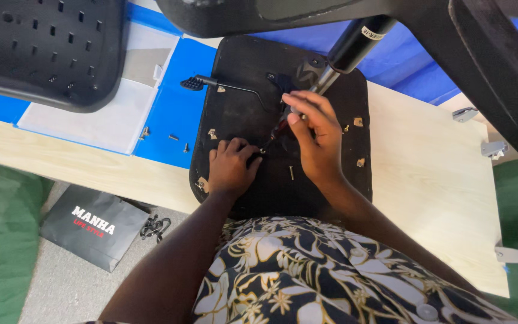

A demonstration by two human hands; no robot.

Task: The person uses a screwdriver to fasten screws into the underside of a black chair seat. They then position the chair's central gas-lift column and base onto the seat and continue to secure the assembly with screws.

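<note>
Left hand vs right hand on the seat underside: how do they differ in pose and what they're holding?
The left hand lies low and curled on the black seat underside, fingertips pinching at the screwdriver tip; the right hand is raised, its grip closed on the screwdriver near the handle end. The left sits nearer the seat's front edge, the right nearer the middle. Both are bare and meet at the same tool.

Seat base [331,174] on table [433,180]; screws [175,139] left

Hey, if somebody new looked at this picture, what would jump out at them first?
Mid-frame, the right hand holds a screwdriver tip-down on a black chair seat underside lying on a pale wooden table. The left hand steadies the spot beside the tip. A perforated black chair back fills the upper left.
</note>
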